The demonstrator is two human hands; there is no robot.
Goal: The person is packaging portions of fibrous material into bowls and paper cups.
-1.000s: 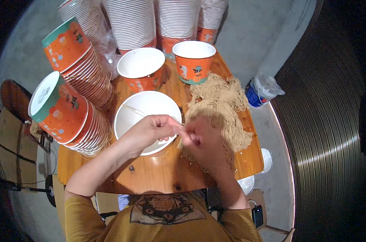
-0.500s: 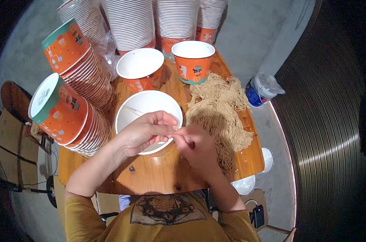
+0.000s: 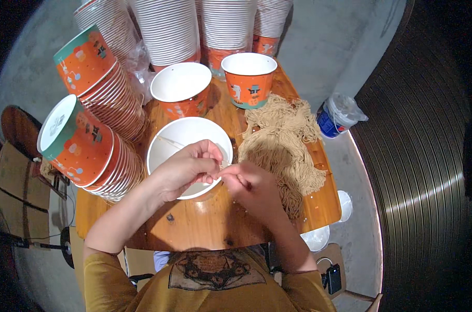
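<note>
Both my hands meet over the right part of a large white-lined paper tub (image 3: 159, 156) near the middle of the table. My left hand (image 3: 193, 169) pinches a thin tan string (image 3: 169, 142), which trails from it across the tub's opening. My right hand (image 3: 252, 188) is closed beside it, thumb and forefinger pressed together at the left fingertips; the bit between them looks like the same string, though the fingers mostly hide it. A loose heap of tan string (image 3: 282, 140) lies just right of my hands.
Two orange tubs, one tilted (image 3: 184, 106) and one upright (image 3: 250, 88), stand behind. Nested tub stacks (image 3: 85, 140) line the left edge; tall white-rimmed stacks (image 3: 167, 31) rise at the back. A blue-and-white bucket (image 3: 337, 117) sits beyond the wooden table's (image 3: 194, 229) right edge.
My fingers have shifted slightly at the pinch, with the left hand's fingers more curled. The tub under them has moved a little to the left.
</note>
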